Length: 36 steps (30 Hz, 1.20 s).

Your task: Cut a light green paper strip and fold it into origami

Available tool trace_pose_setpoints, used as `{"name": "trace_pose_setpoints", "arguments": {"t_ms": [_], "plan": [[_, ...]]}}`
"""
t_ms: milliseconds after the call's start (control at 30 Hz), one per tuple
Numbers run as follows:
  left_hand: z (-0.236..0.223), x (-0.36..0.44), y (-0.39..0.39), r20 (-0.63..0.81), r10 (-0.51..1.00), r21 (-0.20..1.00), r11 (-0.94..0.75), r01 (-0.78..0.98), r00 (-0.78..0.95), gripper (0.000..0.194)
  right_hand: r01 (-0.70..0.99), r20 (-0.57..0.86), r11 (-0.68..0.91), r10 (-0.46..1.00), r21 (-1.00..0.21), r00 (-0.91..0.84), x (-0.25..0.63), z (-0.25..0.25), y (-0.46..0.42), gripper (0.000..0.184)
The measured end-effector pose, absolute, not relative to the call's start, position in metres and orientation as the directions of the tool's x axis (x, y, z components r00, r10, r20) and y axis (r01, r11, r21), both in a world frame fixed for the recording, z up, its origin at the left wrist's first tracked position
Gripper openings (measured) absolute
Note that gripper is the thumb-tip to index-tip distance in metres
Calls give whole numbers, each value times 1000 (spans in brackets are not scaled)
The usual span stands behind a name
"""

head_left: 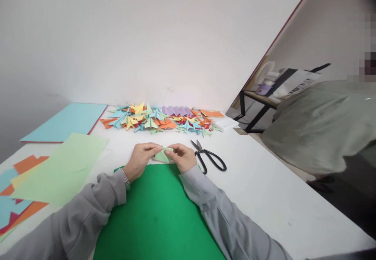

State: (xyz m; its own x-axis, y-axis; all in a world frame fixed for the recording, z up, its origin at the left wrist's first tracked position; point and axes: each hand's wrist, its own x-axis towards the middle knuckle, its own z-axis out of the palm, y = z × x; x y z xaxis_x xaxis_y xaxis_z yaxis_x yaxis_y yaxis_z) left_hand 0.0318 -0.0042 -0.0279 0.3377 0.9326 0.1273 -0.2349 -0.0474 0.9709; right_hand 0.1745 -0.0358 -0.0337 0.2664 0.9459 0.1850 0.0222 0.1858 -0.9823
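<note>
The left hand [139, 162] and the right hand [185, 158] meet near the middle of the view, both gripping one small piece of folded pale green paper [161, 156] between thumbs and fingers. The left hand pinches its upper left edge, while the right thumb presses on the right part of its face. The piece is held up just beyond the far edge of a large dark green sheet [155, 213], which lies between the two forearms. A bracelet [125, 178] circles the left wrist, and both arms wear grey sleeves [85, 213]

Just right of the right hand, black-handled scissors [201, 150] lie on the white table [258, 185], blades parted and pointing away from the person. Beyond the hands, a heap of small folded paper planes [150, 123] in yellow, blue, orange, red and green spreads along the wall [158, 36], with pleated purple paper [176, 111] at its back and an orange sheet [212, 113] at its right end

To the left lie a large light blue sheet [66, 122], a pale green sheet [63, 170] and mixed coloured papers [26, 164] partly under it. At far right, beyond the table, is another person in a grey-green garment [317, 126], near a white bag [299, 83] with black straps
</note>
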Motion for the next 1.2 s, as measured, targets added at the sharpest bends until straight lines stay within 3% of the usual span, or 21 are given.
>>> {"name": "trace_pose_setpoints", "arguments": {"t_ms": [567, 867, 1200], "plan": [[-19, 31, -10, 141, 929, 985, -97, -142, 343, 21, 9, 212, 216, 943, -976, 257, 173, -37, -36, 24], [-18, 31, -11, 137, 923, 982, -78, -174, 360, 19, -33, 184, 198, 951, -980, 248, 172, -29, -42, 21], [-15, 32, -12, 122, 930, 989, -84, -122, 347, 25, 27, 192, 191, 958, -981, 211, 172, -30, -41, 23]]}}
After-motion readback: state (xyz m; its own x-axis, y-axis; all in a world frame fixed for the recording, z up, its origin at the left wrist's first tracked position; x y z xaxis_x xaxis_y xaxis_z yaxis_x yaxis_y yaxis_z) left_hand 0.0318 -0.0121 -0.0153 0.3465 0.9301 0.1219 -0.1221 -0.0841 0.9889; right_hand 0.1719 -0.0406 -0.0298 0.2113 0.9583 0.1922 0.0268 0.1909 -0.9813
